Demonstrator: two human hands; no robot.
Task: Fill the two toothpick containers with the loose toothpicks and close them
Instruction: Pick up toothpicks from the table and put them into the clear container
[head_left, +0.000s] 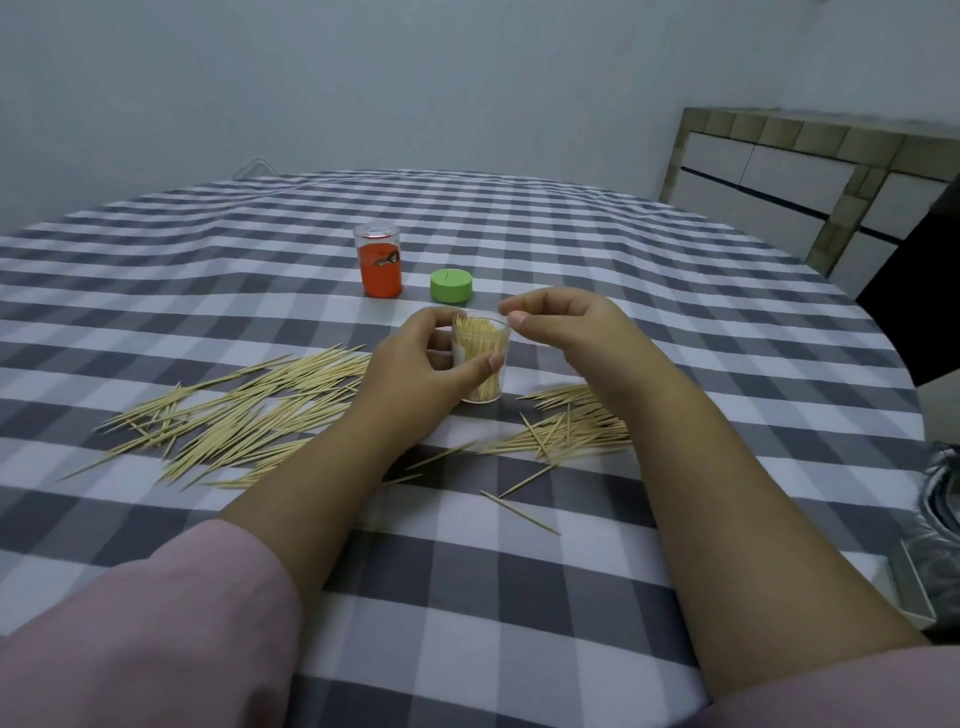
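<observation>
Leftward, loose toothpicks (244, 410) sprawl toward the tabletop's (571, 597) left edge. Mid-tabletop, the left hand (415, 374) keeps its grip wrapped around the clear container (482, 364), upright and stuffed with toothpicks. Behind stand the orange container (378, 265) and green lid (451, 286). The right hand (566, 327) pinches fingertips over the rim; a smaller pile (566, 426) lies beside it, with bare cloth toward the near edge.

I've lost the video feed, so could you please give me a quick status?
Left hand grips clear plastic toothpick container, uncapped. Right hand pinched at rim. Green round lid unobstructed.
</observation>
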